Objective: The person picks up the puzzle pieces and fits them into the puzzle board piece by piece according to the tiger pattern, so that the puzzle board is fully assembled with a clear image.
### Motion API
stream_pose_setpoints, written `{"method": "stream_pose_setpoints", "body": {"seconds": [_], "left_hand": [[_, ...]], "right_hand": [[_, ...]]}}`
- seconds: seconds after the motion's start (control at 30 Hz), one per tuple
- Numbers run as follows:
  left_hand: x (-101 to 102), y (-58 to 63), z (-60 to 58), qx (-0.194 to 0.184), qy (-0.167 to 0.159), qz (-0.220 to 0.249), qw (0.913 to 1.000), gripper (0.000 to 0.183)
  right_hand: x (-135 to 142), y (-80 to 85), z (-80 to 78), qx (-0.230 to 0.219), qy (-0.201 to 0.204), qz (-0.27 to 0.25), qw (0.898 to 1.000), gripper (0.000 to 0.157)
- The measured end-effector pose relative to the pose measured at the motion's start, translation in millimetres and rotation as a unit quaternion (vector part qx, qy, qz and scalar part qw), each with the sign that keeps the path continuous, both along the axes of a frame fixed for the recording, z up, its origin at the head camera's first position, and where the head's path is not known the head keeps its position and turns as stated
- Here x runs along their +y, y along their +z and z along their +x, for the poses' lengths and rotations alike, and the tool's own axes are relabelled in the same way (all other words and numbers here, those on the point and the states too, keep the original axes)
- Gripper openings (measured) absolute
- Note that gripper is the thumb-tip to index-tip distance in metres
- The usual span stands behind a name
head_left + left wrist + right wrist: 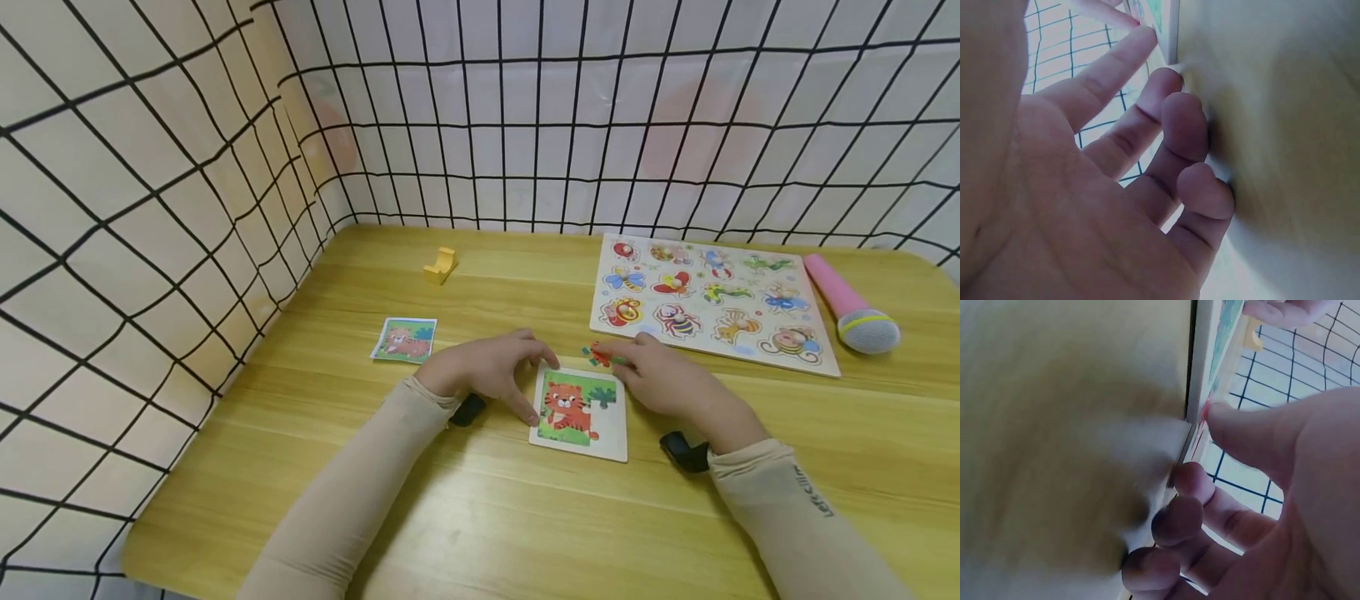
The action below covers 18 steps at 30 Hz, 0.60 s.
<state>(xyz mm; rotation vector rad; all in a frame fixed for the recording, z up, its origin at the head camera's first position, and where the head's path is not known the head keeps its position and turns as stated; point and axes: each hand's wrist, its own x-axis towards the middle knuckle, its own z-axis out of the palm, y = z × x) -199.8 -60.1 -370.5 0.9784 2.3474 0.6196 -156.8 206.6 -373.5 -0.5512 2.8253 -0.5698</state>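
Observation:
A square jigsaw board (611,433) lies in the middle of the table, partly filled with a picture of an orange tiger on green. Its right part shows bare backing around a dark green leaf piece. My left hand (498,371) rests at the board's left side, thumb at the left edge and forefinger at the top edge. Just beyond the top right corner, my right hand (663,375) pinches a red and green puzzle piece (597,356), partly hidden by the fingertips. In the right wrist view, the thumb (1229,422) presses against something red beside the board's edge.
A small tiger picture card (405,340) lies left of the left hand, with a yellow curved block (441,266) behind. At the back right are a wooden insect puzzle (720,312) and a pink toy microphone (847,300). Black netting (465,125) rises at the back and left.

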Motion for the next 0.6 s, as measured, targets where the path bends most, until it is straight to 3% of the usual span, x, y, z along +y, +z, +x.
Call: {"method": "stream_pose_setpoints", "body": {"seconds": [0.27,0.47,0.6], "left_hand": [[-2.4,1.2,-0.4,-0.011,0.005,-0.006,0.9999,0.074],[-4.2,2.9,-1.8,-0.019,-0.001,-0.009,0.9998,0.076],[-4.7,3.9,-1.9,-0.024,0.003,-0.013,0.9996,0.076]], "right_hand": [[0.0,-1.1,0.5,0.022,-0.021,-0.015,0.999,0.025],[0.5,-1.6,0.9,0.043,-0.006,0.003,0.999,0.038],[0.5,-2.0,0.8,0.042,0.001,0.009,0.999,0.034]]}}
